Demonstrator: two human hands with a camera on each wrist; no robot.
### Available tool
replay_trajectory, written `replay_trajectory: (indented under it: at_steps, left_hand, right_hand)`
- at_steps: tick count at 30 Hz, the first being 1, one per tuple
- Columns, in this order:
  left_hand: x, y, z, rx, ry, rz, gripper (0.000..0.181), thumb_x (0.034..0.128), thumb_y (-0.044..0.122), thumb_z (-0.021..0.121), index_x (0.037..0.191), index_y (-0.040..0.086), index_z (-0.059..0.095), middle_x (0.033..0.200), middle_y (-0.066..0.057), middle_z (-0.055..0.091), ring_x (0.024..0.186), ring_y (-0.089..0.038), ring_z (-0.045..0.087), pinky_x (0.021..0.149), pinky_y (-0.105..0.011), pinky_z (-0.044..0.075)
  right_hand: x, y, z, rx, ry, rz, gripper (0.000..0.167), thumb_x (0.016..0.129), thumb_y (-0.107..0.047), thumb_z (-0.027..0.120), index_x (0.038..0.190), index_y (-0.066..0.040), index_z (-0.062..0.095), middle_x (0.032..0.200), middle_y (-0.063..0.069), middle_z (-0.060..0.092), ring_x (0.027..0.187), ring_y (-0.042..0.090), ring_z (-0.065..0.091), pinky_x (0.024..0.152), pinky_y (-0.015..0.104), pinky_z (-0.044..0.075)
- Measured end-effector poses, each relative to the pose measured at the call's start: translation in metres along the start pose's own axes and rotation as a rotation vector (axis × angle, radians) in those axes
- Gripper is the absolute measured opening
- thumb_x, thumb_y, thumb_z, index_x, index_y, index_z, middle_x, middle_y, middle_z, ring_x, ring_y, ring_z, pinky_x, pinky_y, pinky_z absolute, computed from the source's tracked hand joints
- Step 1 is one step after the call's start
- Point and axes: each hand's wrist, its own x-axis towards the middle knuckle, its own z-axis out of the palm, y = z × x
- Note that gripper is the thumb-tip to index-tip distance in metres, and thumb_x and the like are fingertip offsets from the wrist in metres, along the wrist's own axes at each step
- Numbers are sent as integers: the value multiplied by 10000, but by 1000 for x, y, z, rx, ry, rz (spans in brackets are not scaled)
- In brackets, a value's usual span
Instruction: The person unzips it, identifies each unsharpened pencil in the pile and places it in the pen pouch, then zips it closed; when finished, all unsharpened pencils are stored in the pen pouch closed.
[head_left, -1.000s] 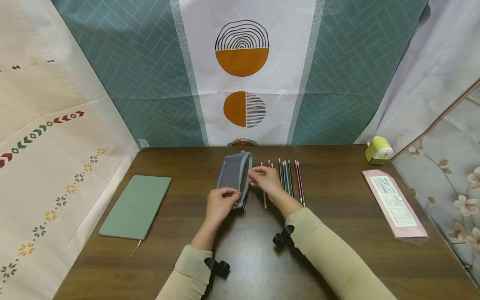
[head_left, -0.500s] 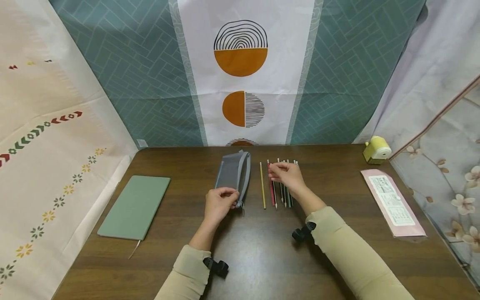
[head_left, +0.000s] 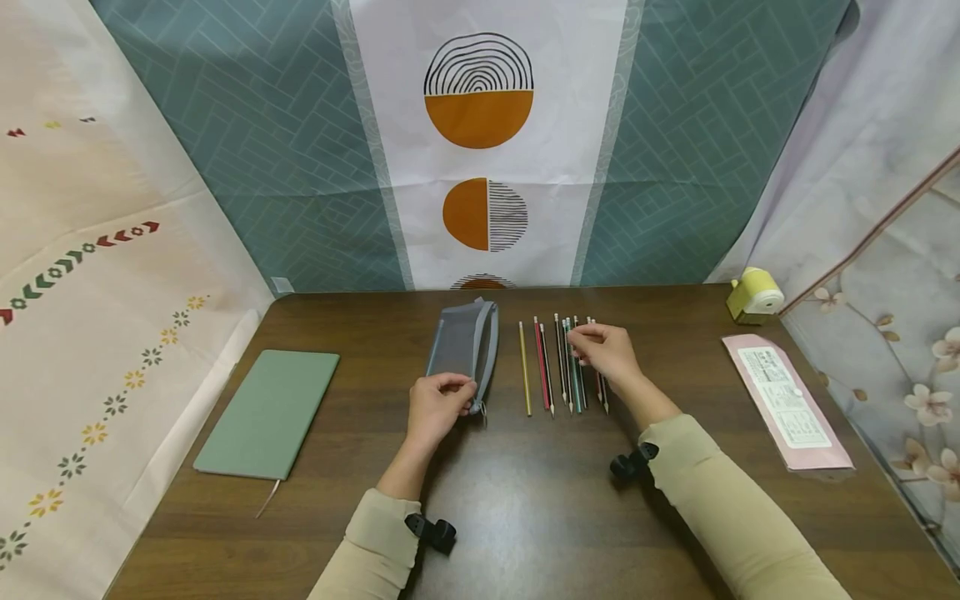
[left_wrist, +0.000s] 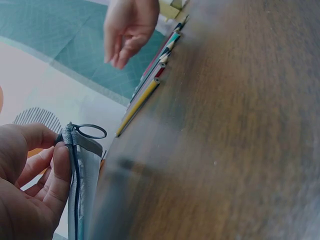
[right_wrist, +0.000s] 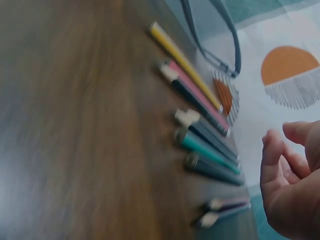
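Observation:
My left hand (head_left: 437, 408) pinches the near corner of a grey zippered pencil case (head_left: 453, 342), at the zipper end. In the left wrist view, thumb and fingers grip beside a dark zipper-pull ring (left_wrist: 91, 131). The case's zipped side gapes on the right. Over the right part of a row of pencils hovers my right hand (head_left: 607, 354), fingers loosely bent, nothing between them; the right wrist view shows thumb and fingertips apart. A yellow pencil (head_left: 524, 371) lies nearest the case, then red pencils (head_left: 541, 367), then several dark and teal ones (head_left: 576, 383). The hand partly hides the rightmost pencils.
A green notebook (head_left: 270, 412) with a ribbon lies on the left of the brown wooden table (head_left: 517, 517). At the right are a pink packet (head_left: 787, 404) and a yellow pencil sharpener (head_left: 753, 296). A patterned cloth (head_left: 480, 200) hangs behind the table.
My right hand has left the pencil case's opening and moved right, over the pencils, uncovering the yellow and red ones. The left hand keeps its pinch on the case.

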Motion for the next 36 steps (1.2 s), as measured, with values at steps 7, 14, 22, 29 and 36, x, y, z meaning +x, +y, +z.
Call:
replay_trajectory:
  at_steps: [7,14,22,29,36]
  left_hand:
    - [0,0,1,24,0,9,64,870,-7,745,904,-57,768,744,-128,724,538,-91,625,513,-235,570]
    - [1,0,1,26,-13,23,61,871,-17,740,903,-63,765,744,-138,722,544,-98,627,514,-235,571]
    - [4,1,0,23,-7,16,59,870,-8,744,900,-54,768,753,-139,725,544,-99,627,515,-225,566]
    - [5,2,0,29,-8,4,64,870,-4,743,902,-53,769,760,-143,729,543,-87,624,517,-215,562]
    - [1,-1,-2,24,2,-11,64,868,-12,742,905,-57,768,763,-142,727,548,-91,625,517,-214,563]
  right_hand:
    - [-2,14,-12,-264,83,-58,287,963,-217,714,1114,27,729,969,157,742,747,192,667,624,252,544]
    - [0,23,-18,-493,115,-199,248,903,-196,777,1008,28,752,930,165,761,852,325,710,793,450,526]
    - [7,20,-18,-549,86,-228,239,855,-154,817,993,27,743,893,145,761,853,322,709,849,499,521]
    - [9,14,-15,-587,86,-233,229,843,-124,813,974,47,735,882,167,754,831,326,718,824,493,551]
    - [6,18,-8,-628,114,-193,186,854,-120,798,939,36,744,849,144,755,798,313,720,822,506,553]
